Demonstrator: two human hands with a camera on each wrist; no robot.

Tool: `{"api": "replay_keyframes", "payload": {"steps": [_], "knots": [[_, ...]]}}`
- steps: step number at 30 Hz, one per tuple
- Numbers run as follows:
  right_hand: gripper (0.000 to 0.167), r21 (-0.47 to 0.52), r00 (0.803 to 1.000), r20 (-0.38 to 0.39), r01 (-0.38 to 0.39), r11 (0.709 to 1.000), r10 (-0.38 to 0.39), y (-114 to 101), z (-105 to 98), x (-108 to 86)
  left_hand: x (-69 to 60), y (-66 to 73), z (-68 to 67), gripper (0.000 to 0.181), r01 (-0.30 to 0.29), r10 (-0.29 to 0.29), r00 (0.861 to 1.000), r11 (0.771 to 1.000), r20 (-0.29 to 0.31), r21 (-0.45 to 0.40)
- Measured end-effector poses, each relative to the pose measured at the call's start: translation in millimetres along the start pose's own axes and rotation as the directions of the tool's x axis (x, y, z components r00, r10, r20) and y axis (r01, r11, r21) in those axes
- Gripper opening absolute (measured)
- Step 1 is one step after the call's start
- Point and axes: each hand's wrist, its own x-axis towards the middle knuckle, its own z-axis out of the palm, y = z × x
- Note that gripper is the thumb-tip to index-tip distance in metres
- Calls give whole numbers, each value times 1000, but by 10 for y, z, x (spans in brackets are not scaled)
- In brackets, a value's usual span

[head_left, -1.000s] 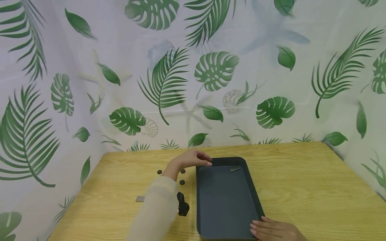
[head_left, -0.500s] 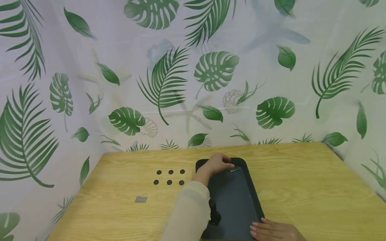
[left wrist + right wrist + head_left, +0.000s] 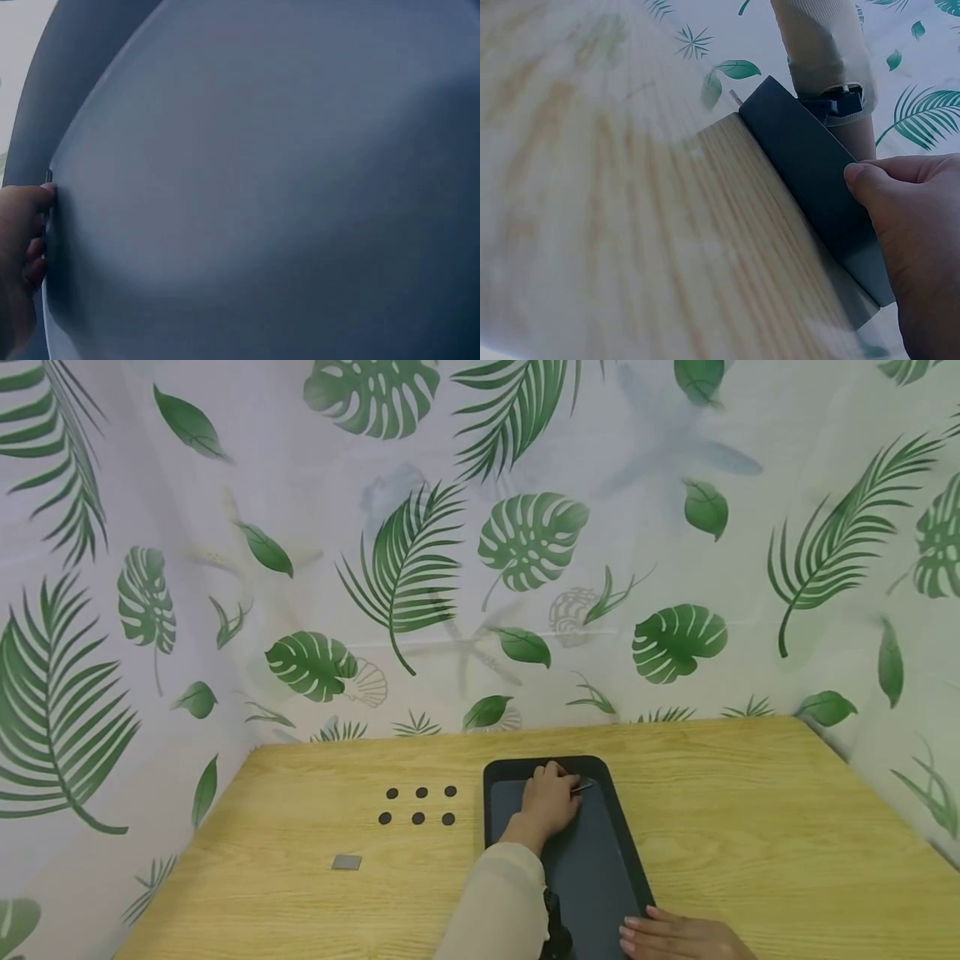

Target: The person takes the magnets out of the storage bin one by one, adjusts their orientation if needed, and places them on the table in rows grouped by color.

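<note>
A dark grey rectangular tray lies on the wooden table. Inside its far end, my left hand pinches a small thin grey rectangular plate near the far right corner. The plate shows nearly edge-on; in the left wrist view its thin dark edge sticks out past the left thumb and fingers. At the tray's near right corner my right hand grips the wall, fingers over the inside. The right wrist view shows the right thumb against the outer side of the tray wall.
Several black round discs lie in two rows left of the tray. A second small grey plate rests nearer, to their left. A leaf-patterned cloth hangs behind the table.
My left hand has moved right and down from the tray's far left corner to the small grey plate, which it now pinches and has tipped. The right hand has stayed at the near corner.
</note>
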Motion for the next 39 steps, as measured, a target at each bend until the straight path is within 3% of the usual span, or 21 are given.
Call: {"api": "replay_keyframes", "payload": {"steps": [2, 7, 10, 13, 18, 23, 26, 32, 39], "knots": [[40, -4, 1000, 1, 4, 1000, -4, 5, -1, 2, -3, 2, 9, 35, -7, 6, 1000, 999, 13, 38], [40, -6, 1000, 3, 21, 1000, -21, 22, 2, 3, -15, -20, -3, 27, -31, 30, 1000, 999, 9, 44], [38, -11, 1000, 5, 20, 1000, -20, 16, -2, 9, -23, -35, 2, 21, -30, 30, 1000, 999, -2, 12], [37, -17, 1000, 4, 17, 1000, -17, 6, -11, 24, -19, -55, -4, 17, -19, 20, 1000, 995, 2, -102], [38, -8, 1000, -7, 12, 1000, -12, 1, -11, 46, -7, -105, -62, 18, 21, 20, 993, 942, 119, -335], [38, -12, 1000, -22, 22, 1000, -23, 20, -6, 51, 8, -143, -123, 16, 28, 71, 970, 918, 234, -395], [38, -14, 1000, -23, 20, 1000, -20, 13, -5, 50, 11, -171, -132, 13, 25, 100, 961, 898, 259, -439], [37, -11, 1000, -29, 2, 1000, -2, -2, -14, 69, -10, -204, -233, 14, 19, 123, 961, 863, 246, -506], [38, -3, 1000, -8, 8, 1000, -8, -2, -12, 52, 23, -228, -236, 26, -52, 193, 943, 889, 270, -455]]}}
